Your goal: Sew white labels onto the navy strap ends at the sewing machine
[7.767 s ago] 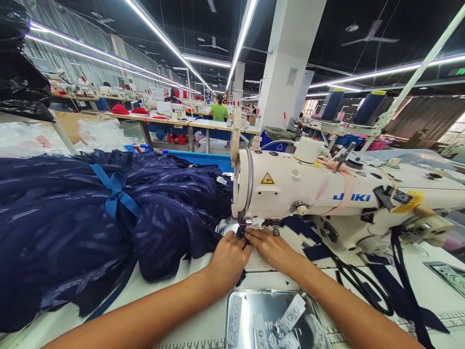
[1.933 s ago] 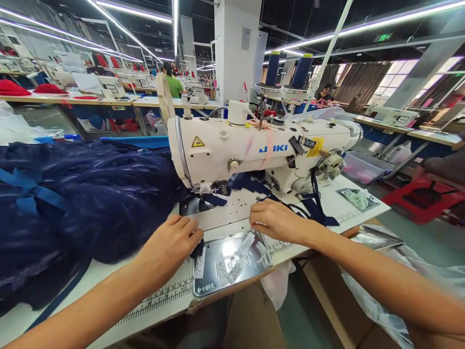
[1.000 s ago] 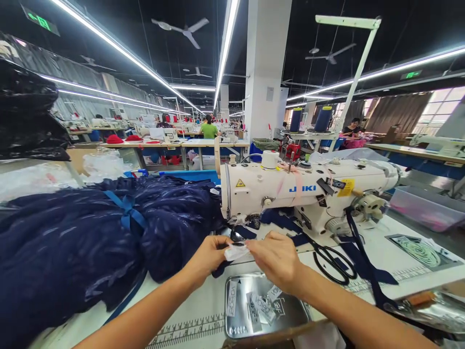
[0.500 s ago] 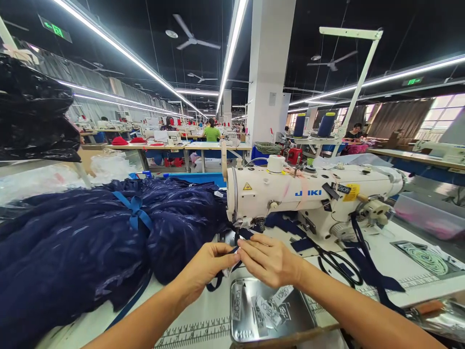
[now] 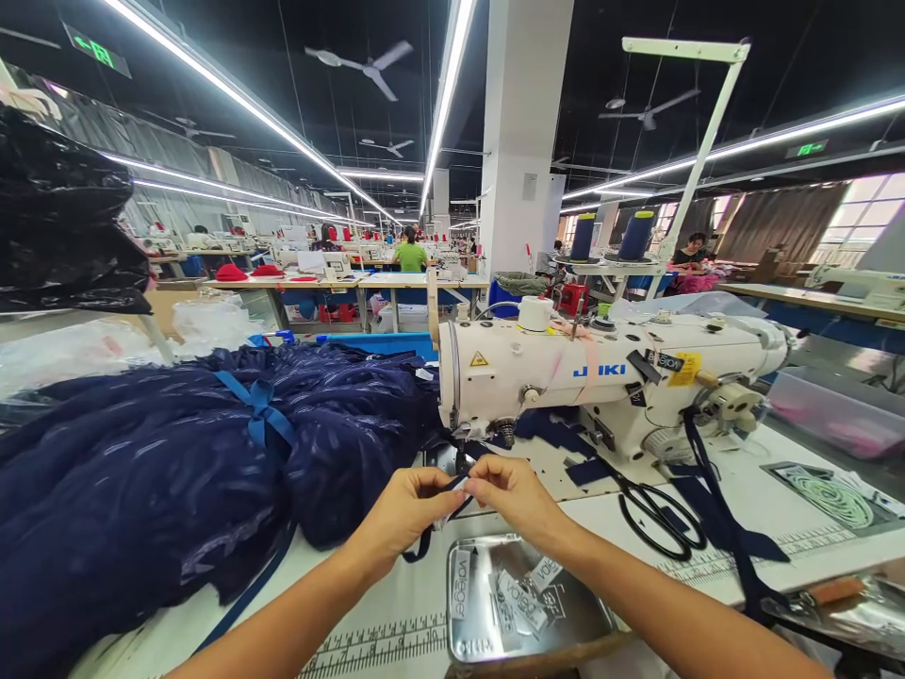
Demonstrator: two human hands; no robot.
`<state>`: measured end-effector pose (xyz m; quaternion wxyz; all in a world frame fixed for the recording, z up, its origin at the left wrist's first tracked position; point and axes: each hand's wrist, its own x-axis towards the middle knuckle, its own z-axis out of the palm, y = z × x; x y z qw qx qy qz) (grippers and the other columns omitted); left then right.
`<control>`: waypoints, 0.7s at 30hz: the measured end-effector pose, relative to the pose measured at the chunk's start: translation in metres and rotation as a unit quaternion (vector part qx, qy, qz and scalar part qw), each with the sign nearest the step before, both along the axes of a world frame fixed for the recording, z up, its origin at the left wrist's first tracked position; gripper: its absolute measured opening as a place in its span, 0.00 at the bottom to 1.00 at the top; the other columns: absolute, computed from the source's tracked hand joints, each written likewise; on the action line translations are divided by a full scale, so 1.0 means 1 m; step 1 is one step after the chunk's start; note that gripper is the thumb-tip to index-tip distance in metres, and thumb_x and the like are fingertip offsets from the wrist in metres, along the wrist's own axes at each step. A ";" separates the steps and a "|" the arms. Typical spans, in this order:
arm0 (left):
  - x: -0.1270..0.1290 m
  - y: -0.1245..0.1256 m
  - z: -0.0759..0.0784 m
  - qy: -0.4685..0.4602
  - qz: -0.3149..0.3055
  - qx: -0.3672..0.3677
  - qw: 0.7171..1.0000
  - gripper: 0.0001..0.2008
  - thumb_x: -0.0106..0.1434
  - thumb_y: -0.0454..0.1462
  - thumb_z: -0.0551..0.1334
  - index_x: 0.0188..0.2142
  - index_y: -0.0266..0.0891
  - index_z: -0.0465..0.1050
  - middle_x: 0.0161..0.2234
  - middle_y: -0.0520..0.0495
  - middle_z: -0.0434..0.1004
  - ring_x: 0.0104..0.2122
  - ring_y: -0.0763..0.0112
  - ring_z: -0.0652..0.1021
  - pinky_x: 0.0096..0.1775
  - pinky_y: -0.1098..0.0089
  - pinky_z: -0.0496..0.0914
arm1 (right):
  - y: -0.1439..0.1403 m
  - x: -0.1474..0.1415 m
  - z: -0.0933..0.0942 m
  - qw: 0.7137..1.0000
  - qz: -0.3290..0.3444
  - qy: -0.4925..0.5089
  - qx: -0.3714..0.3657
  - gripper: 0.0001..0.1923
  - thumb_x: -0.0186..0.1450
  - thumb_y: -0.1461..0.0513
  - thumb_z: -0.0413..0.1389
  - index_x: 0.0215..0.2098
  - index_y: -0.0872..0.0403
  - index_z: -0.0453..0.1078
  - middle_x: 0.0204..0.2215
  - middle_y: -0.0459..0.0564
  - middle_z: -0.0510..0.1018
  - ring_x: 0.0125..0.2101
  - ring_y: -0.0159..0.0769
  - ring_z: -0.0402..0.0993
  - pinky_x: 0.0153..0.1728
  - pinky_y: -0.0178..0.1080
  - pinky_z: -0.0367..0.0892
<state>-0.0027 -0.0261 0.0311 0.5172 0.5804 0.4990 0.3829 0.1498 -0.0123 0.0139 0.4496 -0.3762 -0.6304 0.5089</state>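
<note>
Both the left hand [image 5: 400, 514] and right hand [image 5: 513, 495] pinch a small label [image 5: 458, 488] on dark strap [image 5: 424, 545] before the sewing machine [image 5: 566, 377]; light, limp, probably best gripped at its edges.

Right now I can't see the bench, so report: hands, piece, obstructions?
Left hand and right hand pinch small white label with dark navy strip. White sewing machine just behind. Black scissors lie right.

1 head-worn camera looks forward and down, close over the sewing machine [image 5: 608, 377].
</note>
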 end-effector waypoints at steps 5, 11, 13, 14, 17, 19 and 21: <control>-0.002 0.005 -0.005 0.004 -0.013 -0.018 1.000 0.15 0.41 0.45 0.65 0.21 0.35 0.70 0.16 0.56 0.63 0.18 0.79 0.61 0.23 0.75 0.53 | 0.001 0.001 -0.001 1.000 -0.011 0.002 -0.018 0.12 0.50 0.55 0.57 0.19 0.55 0.63 0.14 0.39 0.62 0.19 0.25 0.57 0.22 0.32 0.56; -0.002 0.005 -0.004 0.018 -0.014 0.000 1.000 0.15 0.43 0.46 0.64 0.20 0.35 0.71 0.16 0.56 0.62 0.18 0.80 0.60 0.23 0.75 0.53 | 0.003 0.001 -0.005 1.000 -0.023 -0.004 0.002 0.12 0.51 0.56 0.55 0.18 0.55 0.61 0.14 0.39 0.61 0.19 0.26 0.57 0.21 0.31 0.56; -0.002 0.005 -0.003 0.021 -0.014 0.006 1.000 0.15 0.43 0.46 0.65 0.20 0.35 0.71 0.17 0.55 0.63 0.19 0.79 0.60 0.23 0.75 0.54 | 0.003 0.000 -0.007 1.000 -0.024 -0.004 0.000 0.12 0.51 0.56 0.56 0.19 0.55 0.62 0.14 0.39 0.61 0.19 0.26 0.57 0.22 0.31 0.56; -0.002 0.005 -0.003 0.021 -0.014 0.009 1.000 0.15 0.43 0.46 0.65 0.20 0.35 0.72 0.17 0.55 0.63 0.19 0.79 0.61 0.23 0.75 0.54 | 0.004 0.000 -0.009 1.000 -0.025 -0.004 -0.001 0.12 0.51 0.56 0.56 0.19 0.55 0.62 0.14 0.39 0.61 0.19 0.26 0.57 0.22 0.31 0.55; -0.002 0.006 -0.004 0.021 -0.015 0.017 1.000 0.14 0.44 0.46 0.65 0.20 0.35 0.72 0.18 0.55 0.63 0.20 0.78 0.61 0.24 0.75 0.55 | 0.004 -0.002 -0.016 0.999 -0.036 0.005 -0.001 0.11 0.52 0.56 0.56 0.19 0.55 0.62 0.15 0.39 0.61 0.19 0.25 0.57 0.22 0.31 0.55; -0.002 0.007 -0.006 0.029 -0.027 0.021 0.999 0.14 0.45 0.45 0.64 0.21 0.35 0.72 0.17 0.55 0.63 0.19 0.79 0.60 0.24 0.75 0.55 | 0.003 -0.002 -0.020 0.999 -0.034 0.010 0.003 0.11 0.52 0.57 0.56 0.19 0.55 0.63 0.15 0.39 0.62 0.19 0.26 0.58 0.22 0.31 0.57; -0.003 0.009 -0.009 0.053 -0.048 0.028 0.997 0.14 0.46 0.45 0.63 0.20 0.35 0.72 0.17 0.56 0.62 0.19 0.79 0.60 0.23 0.75 0.54 | 0.004 0.003 -0.023 1.000 -0.012 -0.013 0.019 0.09 0.54 0.58 0.55 0.21 0.55 0.65 0.16 0.40 0.64 0.20 0.27 0.61 0.24 0.32 0.59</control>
